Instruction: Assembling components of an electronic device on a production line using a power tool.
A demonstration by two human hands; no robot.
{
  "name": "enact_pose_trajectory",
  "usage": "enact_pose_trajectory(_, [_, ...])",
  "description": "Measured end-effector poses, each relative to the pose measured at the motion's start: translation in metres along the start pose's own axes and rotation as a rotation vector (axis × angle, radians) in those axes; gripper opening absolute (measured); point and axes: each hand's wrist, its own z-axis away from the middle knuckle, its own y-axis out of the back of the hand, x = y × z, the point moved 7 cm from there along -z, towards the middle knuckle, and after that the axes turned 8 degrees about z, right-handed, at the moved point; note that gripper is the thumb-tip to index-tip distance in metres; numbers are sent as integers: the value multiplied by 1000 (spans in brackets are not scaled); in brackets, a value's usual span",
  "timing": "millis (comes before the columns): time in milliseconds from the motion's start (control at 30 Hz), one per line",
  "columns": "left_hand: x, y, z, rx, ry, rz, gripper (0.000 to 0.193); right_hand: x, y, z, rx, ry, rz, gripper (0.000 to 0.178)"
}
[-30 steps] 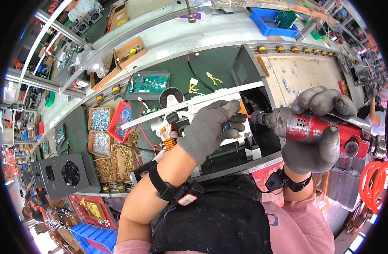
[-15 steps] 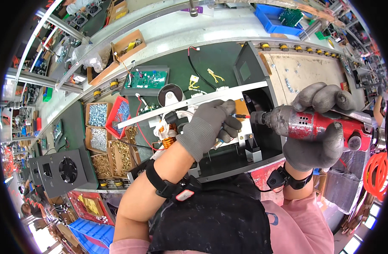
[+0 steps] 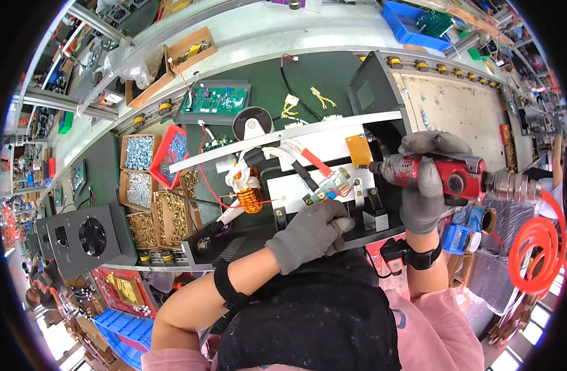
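My right hand point(image 3: 423, 196), gloved in grey, is wrapped round a red air screwdriver point(image 3: 466, 176) lying level. Its bit points left, and the tip is at the lower edge of a small orange-brown plate point(image 3: 359, 150) inside the open black metal case point(image 3: 246, 247). My gloved left hand point(image 3: 314, 230) is closed over the case's near side, its fingers curled; whatever they hold is hidden. Just beyond it sits a small green terminal board point(image 3: 334, 187) with red and black cables. To its left is a copper-wound coil point(image 3: 249, 196).
At the left stand boxes of screws point(image 3: 141, 153), a red bin point(image 3: 170, 157) and a black fan panel point(image 3: 89, 238). A green circuit board point(image 3: 218, 101) lies beyond the case. An orange coiled hose point(image 3: 537, 247) hangs from the tool at the right.
My left hand has drawn back from the bit tip toward me, uncovering the plate and terminal board. The screwdriver has shifted left, and my right hand's grip on it has changed.
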Motion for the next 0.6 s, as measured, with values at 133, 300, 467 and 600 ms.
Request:
enact_pose_trajectory(133, [-4, -4, -3, -24, -46, -2, 23, -15, -11, 10, -82, 128, 33, 31])
enact_pose_trajectory(300, [-5, -6, -4, -71, -42, 5, 23, -18, -23, 11, -183, 247, 197, 34])
enact_pose_trajectory(467, [-4, -5, -5, -67, -11, -13, 22, 3, -27, 1, -53, -55, 115, 30])
enact_pose_trajectory(600, [-5, -5, -6, -72, -46, -5, 20, 2, -34, -2, -47, -135, 87, 33])
